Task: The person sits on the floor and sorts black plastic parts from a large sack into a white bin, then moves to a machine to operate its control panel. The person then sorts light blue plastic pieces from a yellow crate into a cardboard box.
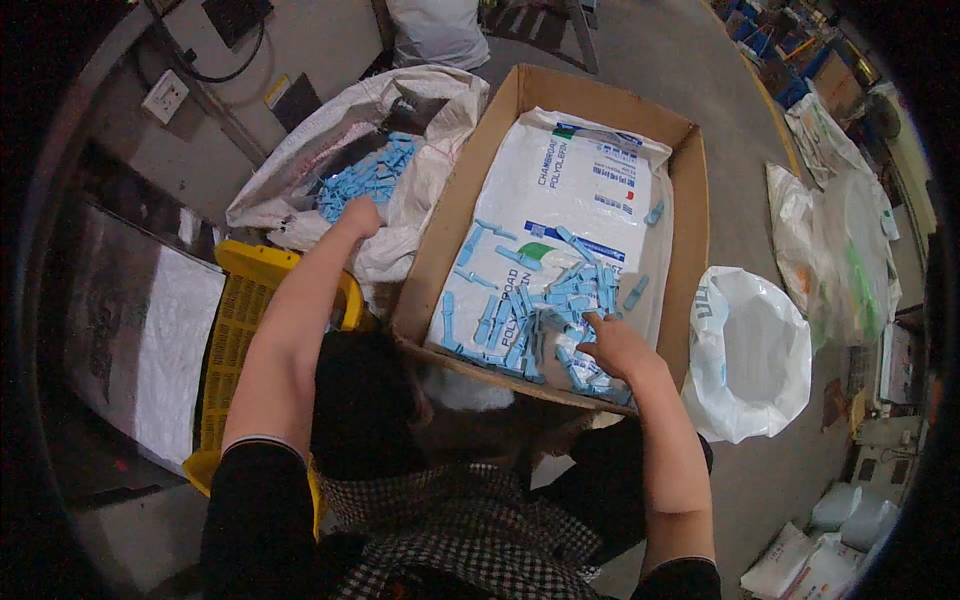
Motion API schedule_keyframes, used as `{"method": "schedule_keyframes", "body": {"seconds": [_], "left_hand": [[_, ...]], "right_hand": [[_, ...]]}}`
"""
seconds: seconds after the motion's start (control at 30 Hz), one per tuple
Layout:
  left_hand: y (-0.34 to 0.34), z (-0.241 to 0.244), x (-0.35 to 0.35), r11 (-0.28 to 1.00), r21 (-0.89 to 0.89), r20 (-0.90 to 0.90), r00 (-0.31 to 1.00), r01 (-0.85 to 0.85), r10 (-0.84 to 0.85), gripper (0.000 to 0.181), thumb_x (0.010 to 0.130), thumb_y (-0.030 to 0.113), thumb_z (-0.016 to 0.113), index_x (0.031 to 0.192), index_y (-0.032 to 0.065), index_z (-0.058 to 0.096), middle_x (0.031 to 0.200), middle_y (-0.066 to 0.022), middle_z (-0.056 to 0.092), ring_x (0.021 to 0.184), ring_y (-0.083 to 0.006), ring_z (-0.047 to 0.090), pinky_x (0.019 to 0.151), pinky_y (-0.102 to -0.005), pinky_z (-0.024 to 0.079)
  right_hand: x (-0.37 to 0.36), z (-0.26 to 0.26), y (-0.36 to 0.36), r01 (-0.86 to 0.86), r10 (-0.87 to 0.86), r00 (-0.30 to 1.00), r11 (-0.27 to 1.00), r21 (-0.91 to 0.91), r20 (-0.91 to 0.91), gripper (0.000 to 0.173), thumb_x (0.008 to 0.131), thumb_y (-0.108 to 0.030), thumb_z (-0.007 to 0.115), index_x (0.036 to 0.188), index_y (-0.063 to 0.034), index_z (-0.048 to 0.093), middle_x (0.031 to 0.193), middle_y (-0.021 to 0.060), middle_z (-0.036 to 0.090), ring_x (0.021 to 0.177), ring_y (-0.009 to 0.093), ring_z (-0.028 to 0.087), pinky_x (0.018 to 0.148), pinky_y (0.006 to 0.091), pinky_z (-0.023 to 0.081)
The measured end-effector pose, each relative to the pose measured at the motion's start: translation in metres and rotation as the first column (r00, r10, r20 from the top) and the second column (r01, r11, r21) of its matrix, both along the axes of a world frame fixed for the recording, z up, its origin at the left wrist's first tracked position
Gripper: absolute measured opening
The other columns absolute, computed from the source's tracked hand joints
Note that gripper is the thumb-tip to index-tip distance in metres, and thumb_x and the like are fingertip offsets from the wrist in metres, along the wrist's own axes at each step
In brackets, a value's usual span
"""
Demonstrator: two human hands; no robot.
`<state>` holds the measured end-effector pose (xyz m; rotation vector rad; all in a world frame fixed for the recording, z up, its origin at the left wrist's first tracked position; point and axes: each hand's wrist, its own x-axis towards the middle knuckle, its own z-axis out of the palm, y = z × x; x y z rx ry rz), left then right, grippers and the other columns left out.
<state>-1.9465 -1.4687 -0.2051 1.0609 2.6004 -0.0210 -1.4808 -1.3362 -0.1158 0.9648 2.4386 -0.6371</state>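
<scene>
Several light-blue plastic clip-like parts [577,283] lie loose in the near part of a cardboard box [688,225], on a printed white woven sack [517,180] that lines its bottom. My right hand [621,346] is over these parts at the box's near right side, thumb and forefinger apart, with nothing visibly held. On the left, my left hand [363,217] is at the near rim of an open white woven sack [281,184]. Inside that sack is a heap of similar blue parts [367,176]. The left fingers are hidden behind the hand, so any grip is unseen.
A yellow plastic basket [232,345] stands by my left arm. Right of the box is an open white plastic bag [750,352]. More sacks [832,247] lie farther right. A power socket box [165,97] and a black cable [199,75] are at upper left.
</scene>
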Motion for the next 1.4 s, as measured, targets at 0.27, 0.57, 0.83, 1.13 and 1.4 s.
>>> {"method": "schedule_keyframes", "body": {"seconds": [0.27, 0.57, 0.83, 1.13, 1.4], "left_hand": [[-0.073, 0.143, 0.021, 0.561, 0.636, 0.367, 0.847, -0.530, 0.384, 0.029, 0.085, 0.025, 0.063, 0.093, -0.0036, 0.064, 0.094, -0.0179, 0.067, 0.076, -0.0244, 0.067, 0.065, -0.0365, 0.053], [-0.361, 0.273, 0.080, -0.023, 0.816, 0.547, 0.757, -0.578, 0.359, 0.041, 0.090, 0.032, 0.060, 0.104, -0.0060, 0.055, 0.090, -0.0185, 0.066, 0.076, -0.0236, 0.067, 0.070, -0.0313, 0.049], [-0.483, 0.152, 0.138, 0.705, 0.340, -0.283, 0.647, -0.622, 0.708, 0.034, 0.085, 0.031, 0.059, 0.082, -0.0027, 0.060, 0.073, -0.0255, 0.062, 0.074, -0.0399, 0.063, 0.066, -0.0458, 0.049], [-0.539, 0.036, 0.195, 0.418, 0.190, 0.118, 0.444, -0.888, 0.888, 0.032, 0.086, 0.020, 0.059, 0.077, -0.0104, 0.061, 0.066, -0.0241, 0.062, 0.055, -0.0323, 0.064, 0.052, -0.0402, 0.052], [-0.564, 0.000, 0.205, -0.166, 0.465, 0.644, 0.203, -0.870, 0.738, 0.018, 0.090, 0.007, 0.052, 0.092, -0.0098, 0.057, 0.080, -0.0190, 0.063, 0.059, -0.0260, 0.065, 0.044, -0.0377, 0.050]], "right_hand": [[0.001, 0.011, 0.005, -0.002, 0.002, 1.000, 0.999, -0.045, -0.003, 0.058, 0.085, -0.032, 0.062, 0.133, -0.0058, 0.043, 0.122, 0.0284, 0.052, 0.111, 0.042, 0.052, 0.092, 0.0464, 0.043], [0.019, 0.020, -0.007, 0.030, -0.034, 0.996, 0.998, -0.058, -0.084, 0.057, 0.083, -0.026, 0.065, 0.131, -0.0034, 0.044, 0.125, 0.0260, 0.051, 0.117, 0.040, 0.048, 0.097, 0.0444, 0.039], [0.005, 0.011, -0.017, -0.128, 0.126, 0.986, 0.992, -0.014, -0.109, 0.058, 0.083, -0.021, 0.066, 0.133, -0.0024, 0.043, 0.109, 0.0257, 0.061, 0.098, 0.034, 0.062, 0.084, 0.0406, 0.048], [0.024, -0.021, -0.003, -0.082, 0.081, 0.996, 0.996, -0.024, -0.023, 0.058, 0.082, -0.025, 0.069, 0.130, -0.0022, 0.046, 0.102, 0.0239, 0.063, 0.092, 0.032, 0.062, 0.078, 0.0402, 0.049], [0.012, -0.041, -0.009, -0.094, 0.099, 0.992, 0.994, -0.061, 0.077, 0.056, 0.083, -0.027, 0.066, 0.130, -0.0038, 0.046, 0.099, 0.0217, 0.064, 0.090, 0.031, 0.063, 0.077, 0.0393, 0.049]]}}
